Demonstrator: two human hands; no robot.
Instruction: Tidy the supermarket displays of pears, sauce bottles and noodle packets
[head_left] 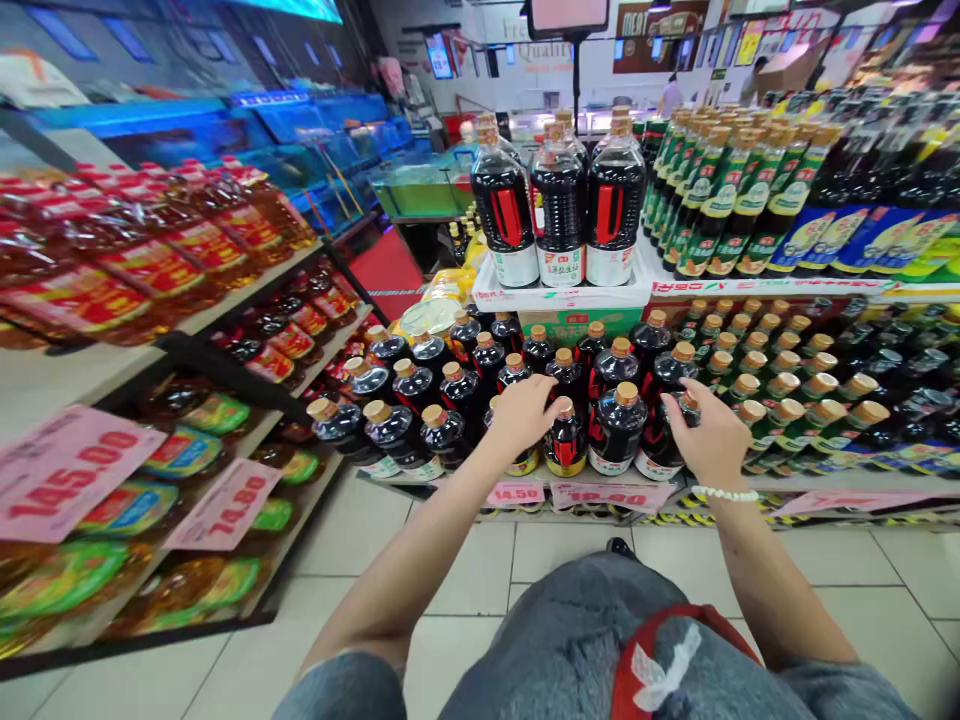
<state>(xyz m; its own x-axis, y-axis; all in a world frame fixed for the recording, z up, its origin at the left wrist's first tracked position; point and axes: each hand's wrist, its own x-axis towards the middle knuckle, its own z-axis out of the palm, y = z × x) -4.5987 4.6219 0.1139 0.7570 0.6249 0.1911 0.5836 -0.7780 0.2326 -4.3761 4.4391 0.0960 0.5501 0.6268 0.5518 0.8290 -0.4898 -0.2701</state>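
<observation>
Dark soy sauce bottles with tan caps stand in rows on the low shelf in front of me. My left hand reaches over the front rows, thumb and fingers apart, just above and beside a small bottle with a red label. Nothing shows in its grasp. At the right, my right hand, with a pale bead bracelet at the wrist, curls round the capped top of a front-row soy sauce bottle. Its fingertips are partly hidden. Between my hands stands a larger soy sauce bottle.
Large bottles stand on a white raised display. Green-labelled bottles crowd the right. Racks of oil bottles with pink price signs line the left. Tiled floor lies below; fish tanks stand behind.
</observation>
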